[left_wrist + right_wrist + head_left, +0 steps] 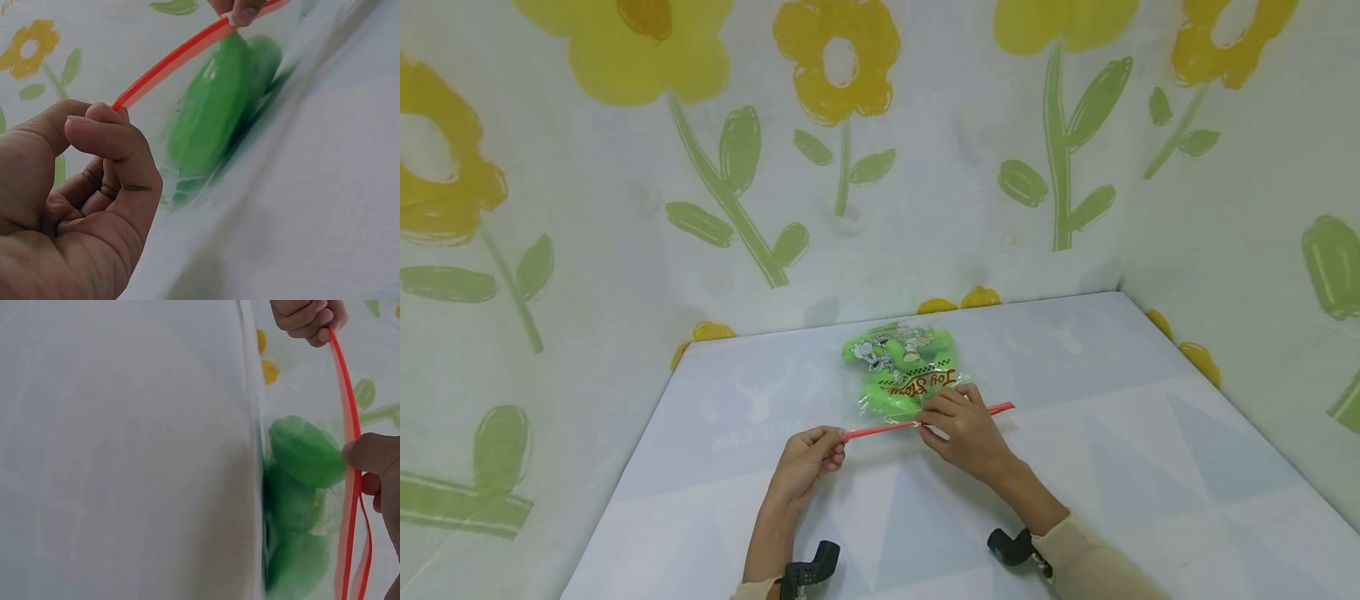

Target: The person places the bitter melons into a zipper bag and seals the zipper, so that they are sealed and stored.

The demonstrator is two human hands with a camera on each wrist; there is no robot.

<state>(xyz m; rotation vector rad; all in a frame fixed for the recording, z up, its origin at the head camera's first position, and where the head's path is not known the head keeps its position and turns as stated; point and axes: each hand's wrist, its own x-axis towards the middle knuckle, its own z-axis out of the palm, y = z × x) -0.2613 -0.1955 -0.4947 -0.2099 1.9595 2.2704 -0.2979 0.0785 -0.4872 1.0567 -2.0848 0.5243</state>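
Observation:
A clear slider zip bag (917,358) with "Toy Story" print lies on the table, its red zip edge (880,430) towards me. Several rounded green objects (306,450) are inside; their kind is hard to tell. With thumb and forefinger my left hand (808,462) pinches the left end of the red strip. My right hand (962,429) pinches the same strip further right, at a small white slider (232,19). In the right wrist view, the red strip is joined between the hands and parts into two bands beyond the right hand.
The pale table (760,525) carries a faint triangle pattern. Behind and beside it hangs a white cloth (910,225) with yellow flowers and green leaves. A black wrist camera mount (808,571) sits on each forearm.

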